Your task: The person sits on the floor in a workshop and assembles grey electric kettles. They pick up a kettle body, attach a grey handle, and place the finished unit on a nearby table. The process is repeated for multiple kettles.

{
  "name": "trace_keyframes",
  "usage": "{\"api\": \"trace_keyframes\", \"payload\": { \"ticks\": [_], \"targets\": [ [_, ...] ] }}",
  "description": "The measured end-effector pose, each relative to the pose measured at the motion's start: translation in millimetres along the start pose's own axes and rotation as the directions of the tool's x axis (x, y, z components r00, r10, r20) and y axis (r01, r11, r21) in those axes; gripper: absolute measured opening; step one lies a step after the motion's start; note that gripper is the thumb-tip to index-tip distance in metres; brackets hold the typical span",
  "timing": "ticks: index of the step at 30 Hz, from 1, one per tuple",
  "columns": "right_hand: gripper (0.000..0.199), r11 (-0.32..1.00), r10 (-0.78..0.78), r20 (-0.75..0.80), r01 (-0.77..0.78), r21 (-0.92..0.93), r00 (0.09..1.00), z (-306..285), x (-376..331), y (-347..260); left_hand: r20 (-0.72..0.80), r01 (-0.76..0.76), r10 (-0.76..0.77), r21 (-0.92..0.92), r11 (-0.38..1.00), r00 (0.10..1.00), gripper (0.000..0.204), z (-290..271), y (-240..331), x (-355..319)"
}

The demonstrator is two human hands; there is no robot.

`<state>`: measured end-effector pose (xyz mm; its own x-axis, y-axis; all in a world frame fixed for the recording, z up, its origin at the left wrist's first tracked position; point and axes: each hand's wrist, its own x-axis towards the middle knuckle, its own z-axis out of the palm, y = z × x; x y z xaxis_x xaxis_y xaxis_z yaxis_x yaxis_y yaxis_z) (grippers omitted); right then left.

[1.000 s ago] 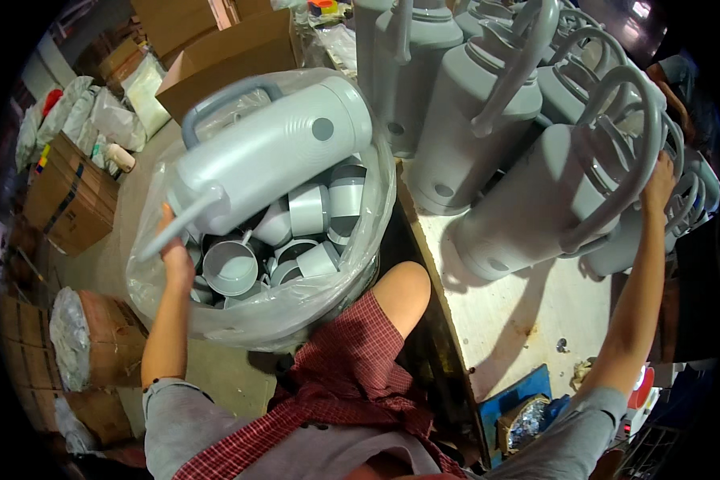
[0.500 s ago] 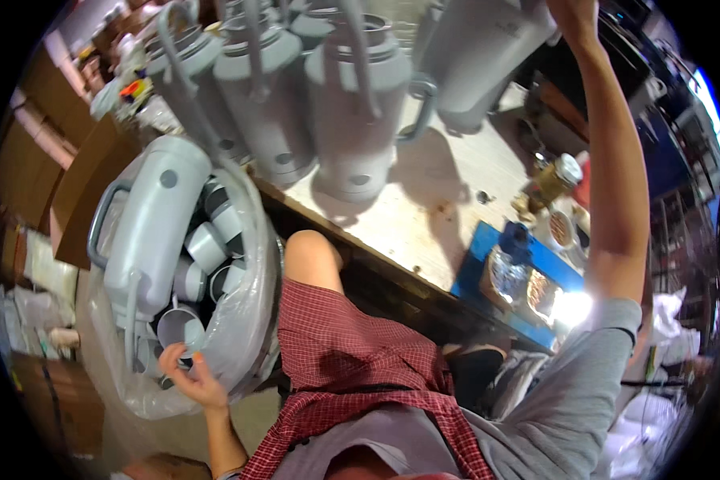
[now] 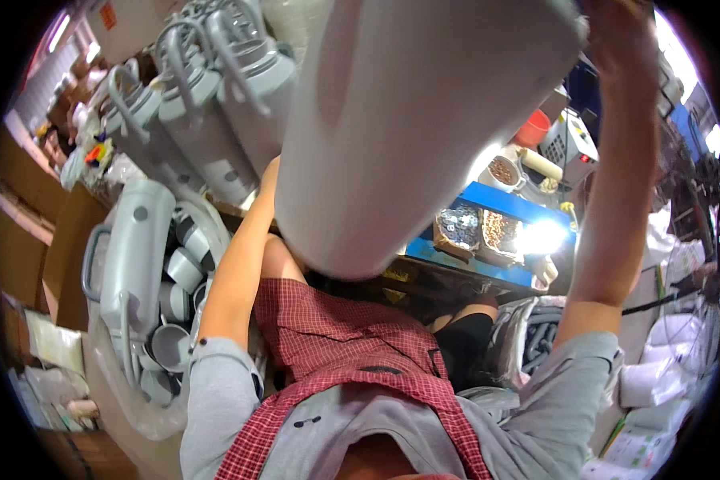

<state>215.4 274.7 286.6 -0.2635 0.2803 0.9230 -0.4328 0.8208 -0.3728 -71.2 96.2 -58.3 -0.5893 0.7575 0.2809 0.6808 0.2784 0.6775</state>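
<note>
A large light-grey flask body (image 3: 408,120) fills the upper middle of the view, lifted close to my head. My right hand (image 3: 616,40) grips its top end at the upper right, arm stretched upward. My left forearm reaches up to the body's lower left side; my left hand (image 3: 270,172) is mostly hidden behind it, so its grip cannot be made out. Below are my lap and a red checked apron.
A row of grey flasks with handles (image 3: 208,104) stands on the bench at upper left. At my left, a clear bag of grey cups (image 3: 176,272) carries a grey jug housing (image 3: 132,256). A blue tray of small parts (image 3: 488,228) sits right of centre; cardboard boxes (image 3: 24,256) line the left.
My right hand has pulled the grey flask body off the bench and up close. My left hand left the bag of cups and rose to the body's side.
</note>
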Motion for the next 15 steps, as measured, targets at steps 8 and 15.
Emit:
{"api": "trace_keyframes", "payload": {
  "ticks": [8, 15],
  "targets": [
    [0.023, 0.989, 0.054, 0.407, -0.105, 0.104, 0.912, 79.0, -159.6, 41.0, -0.198, -0.131, -0.020, -0.721, 0.681, 0.980, 0.039, -46.6, 54.8, -54.0],
    [0.026, 0.900, 0.300, 0.455, -0.090, -0.427, 0.839, 103.1, -248.3, 36.5, -0.651, -0.292, -0.067, -0.427, 0.856, 0.756, 0.031, -20.1, 96.4, -118.9]
  ]
}}
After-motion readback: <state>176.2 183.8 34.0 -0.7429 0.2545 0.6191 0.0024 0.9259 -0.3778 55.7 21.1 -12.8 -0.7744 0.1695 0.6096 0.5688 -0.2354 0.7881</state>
